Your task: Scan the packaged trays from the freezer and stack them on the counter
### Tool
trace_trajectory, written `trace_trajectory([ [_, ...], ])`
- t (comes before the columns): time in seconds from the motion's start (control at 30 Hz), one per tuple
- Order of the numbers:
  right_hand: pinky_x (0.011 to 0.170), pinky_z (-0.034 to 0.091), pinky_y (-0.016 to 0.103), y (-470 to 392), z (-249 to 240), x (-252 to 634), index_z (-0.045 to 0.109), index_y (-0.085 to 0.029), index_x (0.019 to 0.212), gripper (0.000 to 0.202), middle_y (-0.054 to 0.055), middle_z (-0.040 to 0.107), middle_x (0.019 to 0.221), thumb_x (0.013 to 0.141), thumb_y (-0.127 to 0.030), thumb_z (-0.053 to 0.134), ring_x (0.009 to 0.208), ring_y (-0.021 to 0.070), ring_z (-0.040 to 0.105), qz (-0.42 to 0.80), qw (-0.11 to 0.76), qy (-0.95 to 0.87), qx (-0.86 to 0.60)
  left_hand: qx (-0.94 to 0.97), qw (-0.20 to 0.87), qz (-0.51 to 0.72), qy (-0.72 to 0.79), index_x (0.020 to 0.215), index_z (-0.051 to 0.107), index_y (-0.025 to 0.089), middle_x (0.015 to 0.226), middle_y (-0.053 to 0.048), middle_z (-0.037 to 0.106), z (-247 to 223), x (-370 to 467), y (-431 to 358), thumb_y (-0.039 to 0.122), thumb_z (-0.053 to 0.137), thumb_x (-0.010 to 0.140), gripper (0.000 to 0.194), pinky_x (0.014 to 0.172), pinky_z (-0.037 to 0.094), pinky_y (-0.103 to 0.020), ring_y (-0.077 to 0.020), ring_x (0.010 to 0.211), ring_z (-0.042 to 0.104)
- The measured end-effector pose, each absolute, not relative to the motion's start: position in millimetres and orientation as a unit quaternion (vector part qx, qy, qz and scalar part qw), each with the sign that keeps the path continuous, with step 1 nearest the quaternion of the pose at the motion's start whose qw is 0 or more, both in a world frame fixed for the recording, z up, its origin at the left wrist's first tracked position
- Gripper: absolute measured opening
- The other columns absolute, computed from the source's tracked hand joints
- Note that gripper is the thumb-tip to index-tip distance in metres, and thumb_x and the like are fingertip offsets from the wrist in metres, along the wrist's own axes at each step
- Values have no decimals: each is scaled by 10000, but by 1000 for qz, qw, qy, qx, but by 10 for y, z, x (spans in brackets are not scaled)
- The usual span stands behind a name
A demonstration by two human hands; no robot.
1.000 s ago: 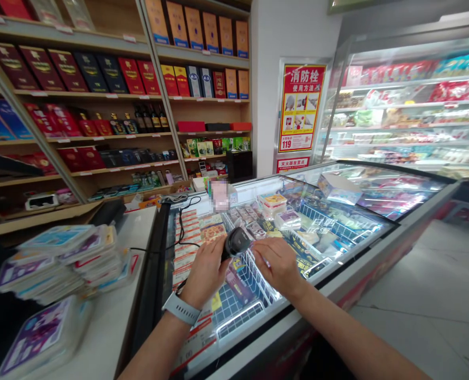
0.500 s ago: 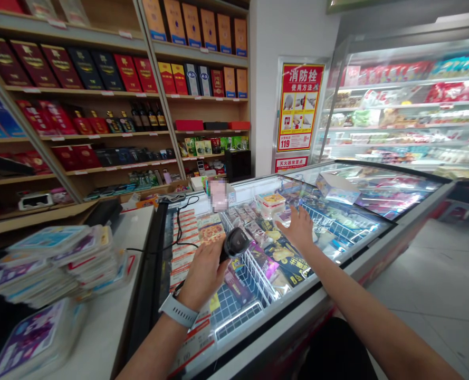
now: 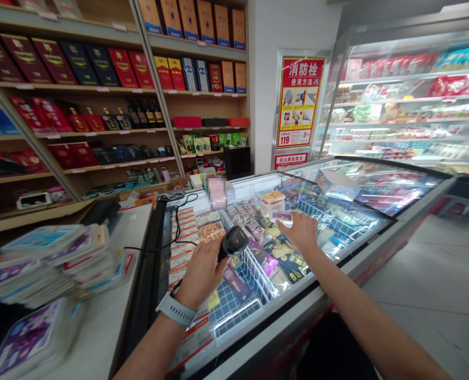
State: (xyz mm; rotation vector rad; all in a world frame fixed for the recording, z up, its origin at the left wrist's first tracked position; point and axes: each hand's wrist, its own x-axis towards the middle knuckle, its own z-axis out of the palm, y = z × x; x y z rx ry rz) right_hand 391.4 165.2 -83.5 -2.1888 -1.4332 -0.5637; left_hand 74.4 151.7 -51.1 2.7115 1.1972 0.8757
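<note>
My left hand (image 3: 203, 266), with a pale watch on the wrist, is wrapped round a black barcode scanner (image 3: 235, 241) above the glass-topped freezer (image 3: 238, 364). The scanner's head points to the right, and a black cable (image 3: 176, 221) lies across the glass. My right hand (image 3: 300, 231) reaches over the freezer with thumb and fingers apart. Right by its fingertips is a flat purple-labelled pack (image 3: 281, 215); whether they touch it I cannot tell. Behind that pack stands a small stack of plastic tubs with orange-yellow labels (image 3: 271, 197).
Stacks of flat plastic tubs (image 3: 44, 240) stand on the white counter (image 3: 117, 274) at left. A white wire basket (image 3: 242, 316) shows inside the freezer. An open carton (image 3: 337, 184) rests farther right. Shelves of boxed bottles (image 3: 99, 89) line the back; a lit display fridge (image 3: 400, 126) stands at right.
My right hand has lowered slightly and its spread fingers have drawn in beside the purple-labelled pack, which shows more now. The left hand keeps the scanner almost in place.
</note>
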Motion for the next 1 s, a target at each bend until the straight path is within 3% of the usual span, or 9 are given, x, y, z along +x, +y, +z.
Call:
trace_trajectory([
  [0.1, 931, 299, 464, 1618, -829, 3924, 583, -101, 1176, 662, 189, 638, 1034, 851, -653, 415, 1022, 329, 553, -208, 235, -524, -792, 877, 29, 285, 385, 1329, 409, 186, 1211, -105, 621, -497, 746, 1512, 228, 536, 877, 471, 1018, 407, -488, -260, 1105, 580],
  [0.3, 1005, 245, 521, 1695, -946, 4030, 424, -120, 1356, 705, 198, 555, 1282, 802, -542, 535, 1178, 341, 478, -175, 222, -564, -776, 875, 27, 282, 392, 1313, 422, 166, 1237, -107, 608, -492, 746, 1497, 217, 542, 877, 456, 1024, 408, -469, -255, 1138, 558],
  [0.47, 1041, 198, 561, 1719, -990, 4067, 424, -133, 1359, 628, 171, 583, 1254, 819, -443, 510, 1189, 331, 481, -162, 215, -577, -771, 874, 27, 289, 390, 1310, 431, 167, 1232, -106, 609, -477, 744, 1502, 218, 546, 876, 452, 1013, 416, -458, -257, 1127, 563],
  [0.67, 1033, 227, 544, 1713, -966, 4097, 480, -96, 1307, 623, 191, 594, 1207, 812, -471, 530, 1126, 334, 512, -184, 220, -586, -758, 871, 34, 290, 395, 1312, 447, 166, 1200, -110, 625, -468, 740, 1511, 210, 562, 863, 465, 968, 441, -465, -274, 1080, 580],
  [1.0, 983, 284, 468, 1717, -952, 4064, 510, -129, 1249, 579, 166, 601, 1098, 798, -466, 643, 1061, 318, 533, -237, 212, -655, -685, 872, 36, 290, 393, 1319, 436, 152, 1211, -116, 626, -436, 729, 1491, 210, 548, 875, 461, 978, 431, -470, -274, 1085, 577],
])
